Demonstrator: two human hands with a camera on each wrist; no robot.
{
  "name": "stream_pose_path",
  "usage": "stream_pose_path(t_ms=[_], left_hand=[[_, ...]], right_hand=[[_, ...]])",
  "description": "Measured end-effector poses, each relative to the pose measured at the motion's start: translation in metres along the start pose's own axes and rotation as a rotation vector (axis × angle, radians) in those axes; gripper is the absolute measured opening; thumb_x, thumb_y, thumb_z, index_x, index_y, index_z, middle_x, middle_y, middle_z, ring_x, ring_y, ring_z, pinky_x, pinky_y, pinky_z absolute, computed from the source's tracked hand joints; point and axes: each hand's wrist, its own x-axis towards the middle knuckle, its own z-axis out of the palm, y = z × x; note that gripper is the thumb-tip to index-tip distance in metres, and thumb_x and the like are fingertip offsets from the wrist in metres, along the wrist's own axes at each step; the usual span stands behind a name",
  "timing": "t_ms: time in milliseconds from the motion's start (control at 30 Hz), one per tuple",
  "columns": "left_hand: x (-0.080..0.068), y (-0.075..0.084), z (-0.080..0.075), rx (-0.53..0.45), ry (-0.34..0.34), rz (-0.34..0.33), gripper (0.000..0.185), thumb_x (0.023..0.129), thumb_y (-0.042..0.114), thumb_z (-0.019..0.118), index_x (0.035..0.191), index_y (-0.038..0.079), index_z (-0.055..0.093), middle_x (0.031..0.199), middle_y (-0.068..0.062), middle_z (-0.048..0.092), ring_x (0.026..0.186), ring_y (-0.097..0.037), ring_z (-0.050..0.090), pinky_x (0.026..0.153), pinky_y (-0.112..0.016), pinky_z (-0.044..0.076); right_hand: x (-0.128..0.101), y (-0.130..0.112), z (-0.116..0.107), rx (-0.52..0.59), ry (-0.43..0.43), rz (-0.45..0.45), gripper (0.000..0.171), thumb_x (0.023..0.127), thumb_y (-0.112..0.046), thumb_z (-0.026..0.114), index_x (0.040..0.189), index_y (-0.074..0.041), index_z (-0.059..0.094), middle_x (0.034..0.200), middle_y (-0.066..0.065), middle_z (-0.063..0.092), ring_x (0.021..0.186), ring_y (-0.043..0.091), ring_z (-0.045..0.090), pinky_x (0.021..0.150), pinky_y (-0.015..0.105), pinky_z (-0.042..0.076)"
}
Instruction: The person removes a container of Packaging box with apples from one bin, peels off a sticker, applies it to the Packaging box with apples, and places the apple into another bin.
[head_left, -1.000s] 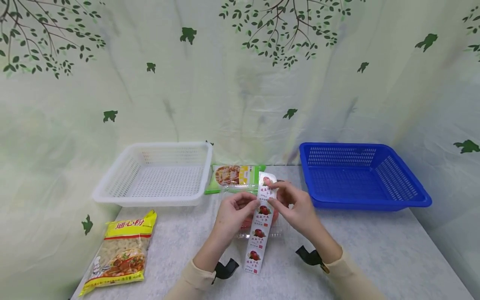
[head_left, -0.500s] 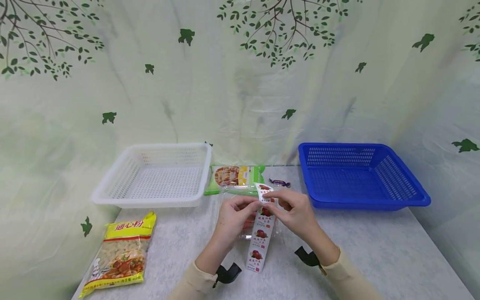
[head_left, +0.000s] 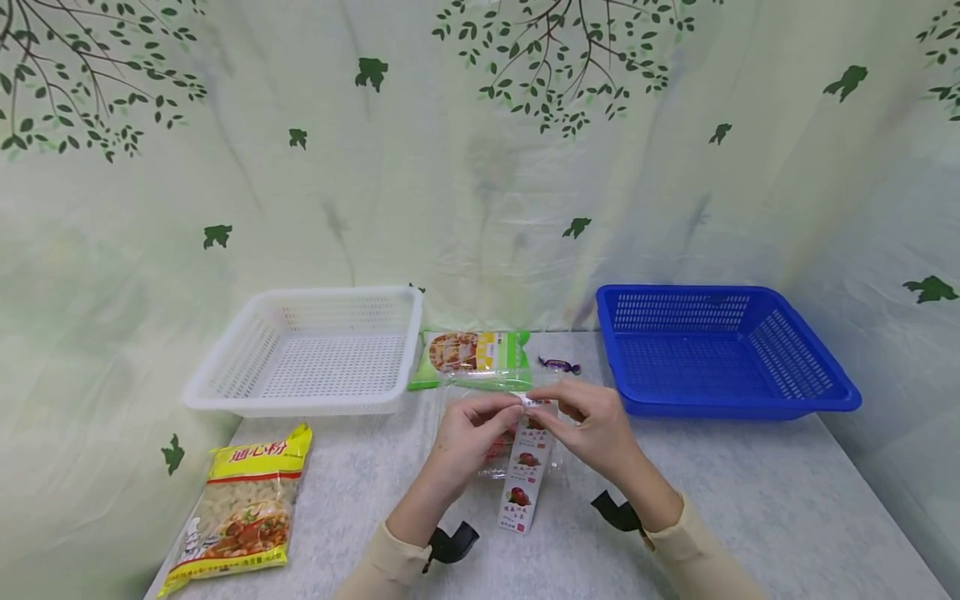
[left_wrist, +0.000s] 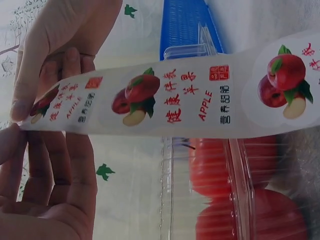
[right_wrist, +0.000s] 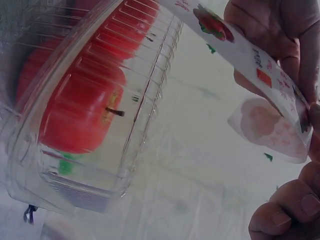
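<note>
A white strip of apple stickers (head_left: 520, 492) hangs down between both hands. My left hand (head_left: 467, 433) pinches it near its upper end. Close beside, the thumb and index finger of my right hand (head_left: 588, 421) pinch the same end, and the fingertips of both hands nearly meet. Red apple pictures and lettering show along the strip in the left wrist view. In the right wrist view the strip's end folds over backwards, its pale back (right_wrist: 262, 122) showing. Behind the strip stands a clear plastic clamshell box (right_wrist: 127, 165) holding red apples (right_wrist: 85, 105).
A white basket (head_left: 303, 406) stands at the back left, a blue basket (head_left: 742, 408) at the back right. Between them lie a green food packet (head_left: 468, 354) and a small wrapped candy (head_left: 559, 365). A yellow pasta bag (head_left: 243, 508) lies at the left table edge.
My right hand has come down and closer to the left one. The strip's top end, upright before, has bent away behind the fingers, and its lower end has risen slightly. The candy is uncovered.
</note>
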Motion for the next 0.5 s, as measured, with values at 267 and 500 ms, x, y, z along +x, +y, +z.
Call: stream_pose_path(t_ms=[267, 500], left_hand=[[0.0002, 0.0005, -0.0035, 0.003, -0.016, -0.036, 0.028, 0.100, 0.026, 0.075, 0.118, 0.005, 0.079, 0.103, 0.003, 0.078, 0.090, -0.016, 0.071, 0.076, -0.029, 0.063], [0.0012, 0.0005, -0.0028, 0.034, -0.006, -0.015, 0.025, 0.100, 0.025, 0.076, 0.115, 0.005, 0.081, 0.100, 0.002, 0.078, 0.091, -0.020, 0.071, 0.075, -0.028, 0.062]], right_hand=[[-0.0001, -0.0008, 0.0001, -0.022, -0.007, -0.044, 0.025, 0.083, -0.003, 0.088, 0.105, -0.015, 0.083, 0.073, -0.008, 0.065, 0.063, -0.001, 0.043, 0.057, 0.011, 0.034], [0.0000, -0.0007, -0.0001, -0.071, 0.000, -0.070, 0.020, 0.086, -0.004, 0.085, 0.104, -0.014, 0.084, 0.067, -0.008, 0.057, 0.061, -0.001, 0.039, 0.056, 0.012, 0.032]])
